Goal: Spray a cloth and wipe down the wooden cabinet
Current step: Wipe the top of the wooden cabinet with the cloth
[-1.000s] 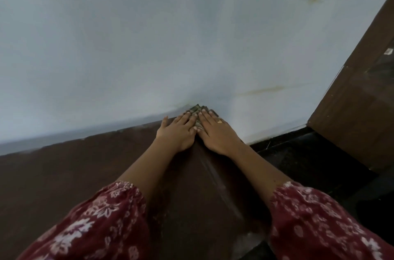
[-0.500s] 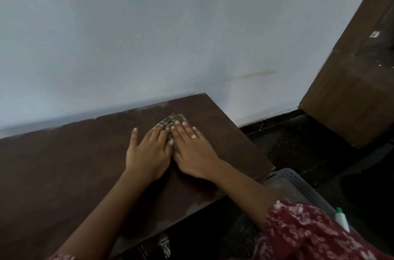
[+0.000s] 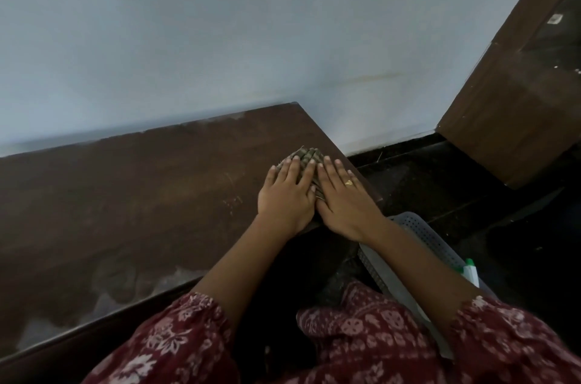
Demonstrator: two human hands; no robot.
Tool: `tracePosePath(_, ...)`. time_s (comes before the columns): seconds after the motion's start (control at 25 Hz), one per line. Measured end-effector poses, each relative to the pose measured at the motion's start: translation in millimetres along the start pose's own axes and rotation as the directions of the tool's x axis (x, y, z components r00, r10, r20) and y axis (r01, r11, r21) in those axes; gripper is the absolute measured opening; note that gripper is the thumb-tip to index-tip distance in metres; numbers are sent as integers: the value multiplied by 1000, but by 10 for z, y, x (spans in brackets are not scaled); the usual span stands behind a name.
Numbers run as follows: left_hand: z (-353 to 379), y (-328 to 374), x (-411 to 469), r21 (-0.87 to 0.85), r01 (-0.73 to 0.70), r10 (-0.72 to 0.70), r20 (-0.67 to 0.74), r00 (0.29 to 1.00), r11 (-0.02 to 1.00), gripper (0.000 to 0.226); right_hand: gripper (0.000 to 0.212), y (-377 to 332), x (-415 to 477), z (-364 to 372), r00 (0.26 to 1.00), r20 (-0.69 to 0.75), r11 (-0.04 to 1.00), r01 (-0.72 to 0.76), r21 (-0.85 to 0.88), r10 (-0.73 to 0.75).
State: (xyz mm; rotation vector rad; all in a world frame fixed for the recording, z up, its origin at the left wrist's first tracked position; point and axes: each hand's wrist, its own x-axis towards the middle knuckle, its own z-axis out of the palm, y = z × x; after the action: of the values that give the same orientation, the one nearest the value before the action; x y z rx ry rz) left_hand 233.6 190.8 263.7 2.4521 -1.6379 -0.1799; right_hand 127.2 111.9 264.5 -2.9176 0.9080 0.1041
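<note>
The dark brown top of the wooden cabinet (image 3: 132,195) runs along a pale blue wall. A folded greenish striped cloth (image 3: 306,157) lies on the top near its front right corner, mostly covered by my hands. My left hand (image 3: 287,195) and my right hand (image 3: 341,198), which wears a gold ring, press flat on the cloth side by side, fingers pointing toward the wall. Pale dusty or damp patches show along the cabinet's near edge at the lower left. A spray bottle with a green and white top (image 3: 470,270) stands in a basket to my right.
A grey perforated plastic basket (image 3: 418,235) sits on the dark floor (image 3: 440,188) just right of the cabinet, under my right forearm. A brown wooden door or panel (image 3: 515,106) leans at the far right. The wall (image 3: 251,37) closes off the cabinet's back.
Both hands slid the cloth back from the wall corner toward the cabinet's front right corner. The view pulled back, and the basket and spray bottle came into sight.
</note>
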Motion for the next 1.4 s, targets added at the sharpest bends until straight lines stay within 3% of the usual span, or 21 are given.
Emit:
tracePosePath(0.08,-15,-20,-88,67,4,-5,24,1000,998,54,62,-114,-80,-14,998,48,999,-32,33,30)
tracePosePath(0.28,-95,-262,-489,110,57,-62,42,997,992,55,64,-595,-230,-14,993,119,997,-10,72,1)
tracePosePath(0.48,-127,-613,-1101,124,188,-179,-79,981,974,90,63,-1087,-337,63,966,33,965,256,62,-258)
tracePosePath(0.64,-87,-542,-1267,76,225,-224,-19,974,971,93,60,-925,-403,43,921,37,922,387,37,-388)
tracePosePath(0.76,-57,-342,-1088,62,195,-195,-7,981,979,89,64,-650,-432,45,927,34,927,374,-13,-373)
tracePosePath(0.92,-91,-222,-611,23,127,-128,40,991,992,56,89,-365,-268,16,963,-42,964,263,-48,-265)
tracePosePath(1.08,-198,-364,13,59,54,-59,84,995,997,54,96,-309,253,-52,980,-78,983,183,-9,-183)
tracePosePath(1.2,-265,-580,416,42,78,-81,86,993,996,54,99,-289,762,-68,988,-69,989,143,49,-140)
tracePosePath(1.32,-322,-879,745,26,111,-113,74,991,993,54,93,-324,1267,-81,987,-81,989,142,43,-138)
tracePosePath(1.4,-354,-1101,910,27,144,-145,67,987,989,53,73,-416,1581,-75,983,-87,986,163,20,-161)
